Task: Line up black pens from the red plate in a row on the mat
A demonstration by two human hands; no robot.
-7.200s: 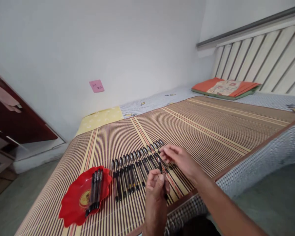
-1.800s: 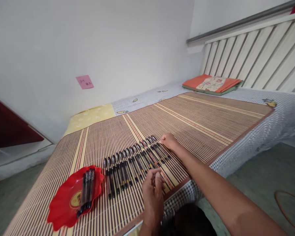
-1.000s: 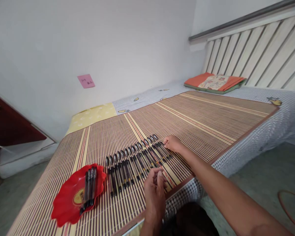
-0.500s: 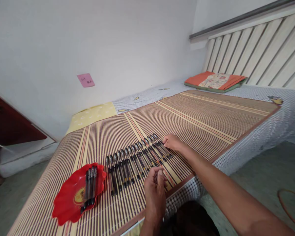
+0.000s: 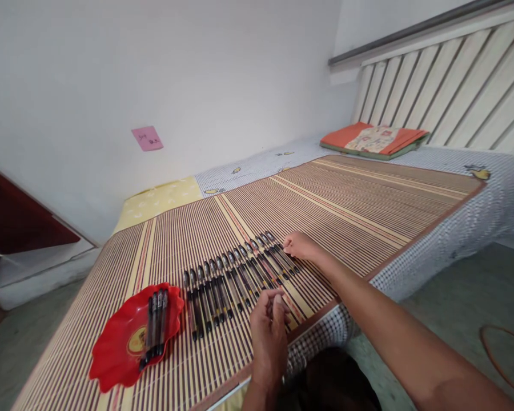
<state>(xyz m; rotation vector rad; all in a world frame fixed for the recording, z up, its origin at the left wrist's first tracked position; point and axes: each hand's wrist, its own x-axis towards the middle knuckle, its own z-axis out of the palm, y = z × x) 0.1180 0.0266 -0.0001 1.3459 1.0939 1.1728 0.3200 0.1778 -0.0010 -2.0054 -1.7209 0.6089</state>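
Note:
A row of several clear-barrelled pens (image 5: 240,274) with dark caps lies side by side on a striped bamboo mat (image 5: 351,217). Beside the row's right end rests my right hand (image 5: 300,246), its fingers curled in by the last pens; no pen sticks out of it. My left hand (image 5: 269,322) is loosely closed just in front of the row, near the lower ends of the pens, and nothing shows in it. To the left, a red scalloped plate (image 5: 111,348) holds several more such pens (image 5: 156,322), bunched along its right side.
The mat lies on a bed with a checked sheet (image 5: 257,162) and a yellow cloth (image 5: 163,197). An orange folded cloth (image 5: 372,140) sits at the far right, before a white slatted headboard (image 5: 445,85). A pink note (image 5: 148,138) is on the wall.
The view has shifted very slightly. Both hands, the pens and the plate stay in the same places relative to each other.

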